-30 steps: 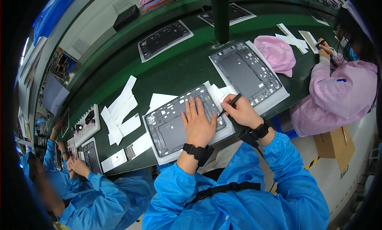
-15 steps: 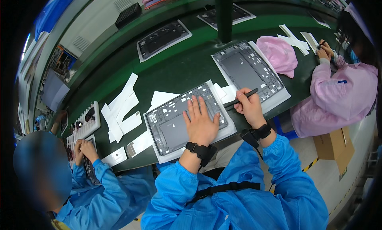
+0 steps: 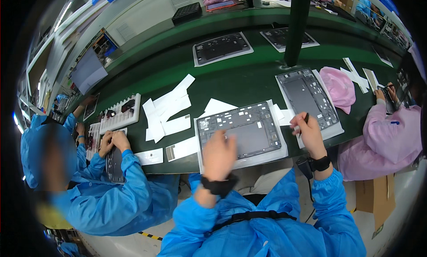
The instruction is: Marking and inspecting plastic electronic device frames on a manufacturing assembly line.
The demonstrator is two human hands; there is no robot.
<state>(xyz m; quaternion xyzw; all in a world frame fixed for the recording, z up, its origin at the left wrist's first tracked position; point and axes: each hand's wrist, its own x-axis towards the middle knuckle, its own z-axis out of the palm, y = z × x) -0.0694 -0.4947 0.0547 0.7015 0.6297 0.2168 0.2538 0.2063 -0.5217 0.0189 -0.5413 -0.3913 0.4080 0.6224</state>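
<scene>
A dark grey tablet back housing (image 3: 240, 130), dotted with small white pieces, lies on a white sheet in front of me. My left hand (image 3: 219, 155) is over its lower left part, blurred by motion. The thumb stands apart from the fingers and no object shows in them. To the right of this housing, my right hand (image 3: 310, 133) is closed round a slim black tool (image 3: 306, 117), seen mostly end-on. Just beyond that hand a second tablet housing (image 3: 307, 99) rests on its own white sheet. White paper strips (image 3: 280, 114) lie between the two housings.
Paper strips (image 3: 167, 108) are scattered left of centre. A co-worker in blue (image 3: 106, 190) handles a dark panel beside a white slotted rack (image 3: 120, 117). At right are a pink cap (image 3: 338, 90) and a co-worker in pink (image 3: 387, 137). A green post (image 3: 297, 30) rises behind.
My left hand has come up off the housing where it lay flat with spread fingers, moving toward me. My right hand has turned the black tool more end-on. The view has shifted.
</scene>
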